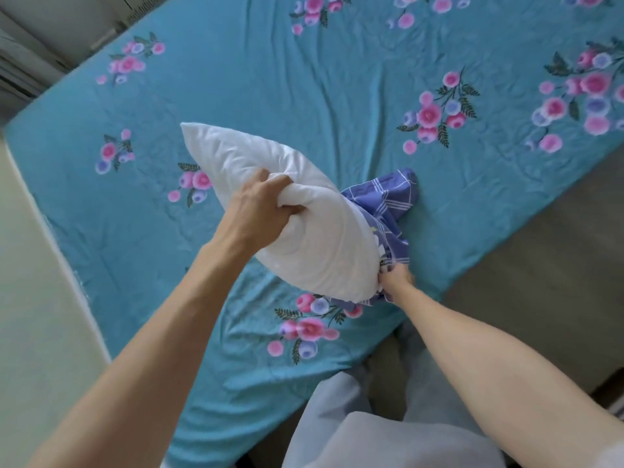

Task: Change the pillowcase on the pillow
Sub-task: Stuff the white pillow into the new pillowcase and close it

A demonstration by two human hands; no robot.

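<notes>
- Pillow (pixel 297 224), bare and white, is up in the air over the bed (pixel 304 89), held aslant with one corner pointing to the far left and its near end down by the bed's near edge.
- The left hand (pixel 266 207) is clamped tight on the pillow's left flank, fingers dug into a bunched fold of the white fabric, thumb tucked under it.
- Look at the pillowcase (pixel 388 201): blue-purple with white check lines, crumpled, peeking out from behind the pillow's right side and lying on the sheet; a small scrap of it shows again below the pillow's near end.
- The right hand (pixel 396 278) is low at the pillow's near tip, fingers curled closed on a pinch of that checked pillowcase, pressed right up against the white pillow.
- Only the near end of the pillow meets the case; the rest of it is clear and uncovered.
- The bed wears a teal sheet printed with pink and lilac flower sprays, creased across the middle.
- Pale grey trousers (pixel 354 427) of the person show at the bottom, standing just beside the bed's near edge.
</notes>
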